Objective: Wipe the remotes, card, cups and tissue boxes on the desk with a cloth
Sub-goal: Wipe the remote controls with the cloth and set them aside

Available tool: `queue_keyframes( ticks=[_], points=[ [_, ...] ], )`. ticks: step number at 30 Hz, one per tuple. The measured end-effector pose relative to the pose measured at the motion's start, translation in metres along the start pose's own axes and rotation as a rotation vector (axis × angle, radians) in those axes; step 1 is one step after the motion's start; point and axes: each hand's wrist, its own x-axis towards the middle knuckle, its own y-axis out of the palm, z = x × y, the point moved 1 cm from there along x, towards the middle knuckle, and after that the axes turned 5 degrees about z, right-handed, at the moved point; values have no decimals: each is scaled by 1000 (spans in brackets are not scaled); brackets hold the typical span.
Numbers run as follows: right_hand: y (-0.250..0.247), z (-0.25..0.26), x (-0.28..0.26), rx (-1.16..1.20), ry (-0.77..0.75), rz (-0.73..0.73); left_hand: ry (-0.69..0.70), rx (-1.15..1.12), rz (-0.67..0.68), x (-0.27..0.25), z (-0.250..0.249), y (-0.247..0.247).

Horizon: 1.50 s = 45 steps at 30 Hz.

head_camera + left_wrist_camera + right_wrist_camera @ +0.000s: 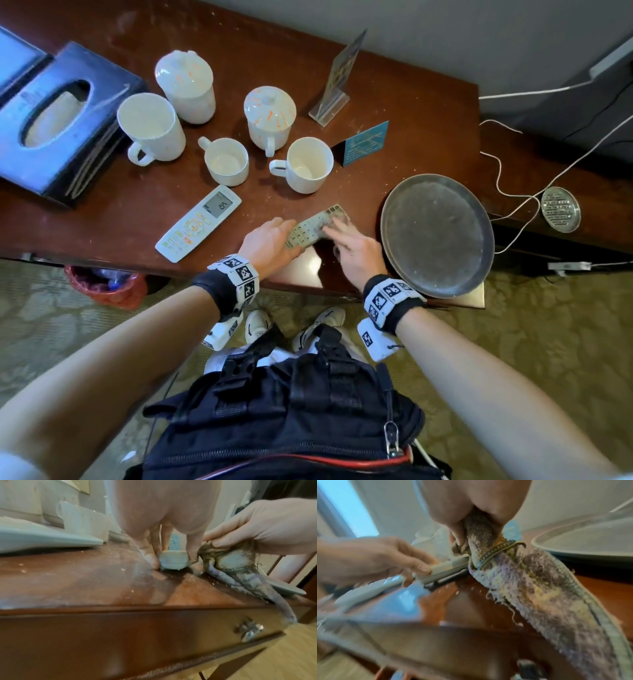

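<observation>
gripping the small grey remote (pixel 317 227) by its near end, the left hand (pixel 270 241) is pinching it btwn thumb & fingers at lower centre of the head frame, just above the surface (pixel 411 144). right hand (pixel 352 248) is clutching a worn multicolour cloth (pixel 530 588), fingers curled round the bunched top, pressing it against the remote's right side; cloth tail is trailing over the surface edge. white a/c remote (pixel 198 228) is lying flat just left of the hands. cups (pixel 310 164) are standing in a cluster at upper centre, dark tissue box (pixel 58 120) at upper left, blue card (pixel 364 143) right of the cups. round metal tray (pixel 436 236) is sitting just right of the right hand.
</observation>
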Motion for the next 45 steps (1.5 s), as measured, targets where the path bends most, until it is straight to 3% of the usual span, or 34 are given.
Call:
queue_keyframes(
  ticks=[3, 8, 13, 15, 20, 26, 28, 33, 35, 37, 42, 45],
  points=[
    [-20, 1, 13, 98, 152, -145, 24, -96, 37, 3, 0, -11],
    [-12, 1, 26, 67, 136, -123, -55, -400, 109, 6, 0, -19],
    [23, 25, 8, -36, -108, -89, -82, -577, 138, 10, 3, -15],
    [22, 22, 7, -105, -136, -82, -84, -619, 140, 8, 6, -16],
    [-4, 14, 39, -124, 109, -108, -91, -655, 162, 6, 5, -16],
    [20, 30, 8, -215, -189, -35, -71, -650, 176, 7, 11, -11],
    [19, 23, 5, -240, -209, -45, -61, -607, 189, 7, 10, -12],
    [-4, 11, 41, -239, 82, -86, -66, -573, 209, 8, 5, -14],
    [-5, 11, 49, -250, 121, -75, -71, -584, 206, 8, 4, -14],
    [1, 16, 43, -242, 69, -73, -76, -597, 191, 8, 4, -14],
    [26, 20, 5, -262, -225, -76, -46, -562, 200, 7, 4, -15],
    [13, 10, 16, -277, -178, -127, -61, -539, 220, 6, 6, -15]
  ],
)
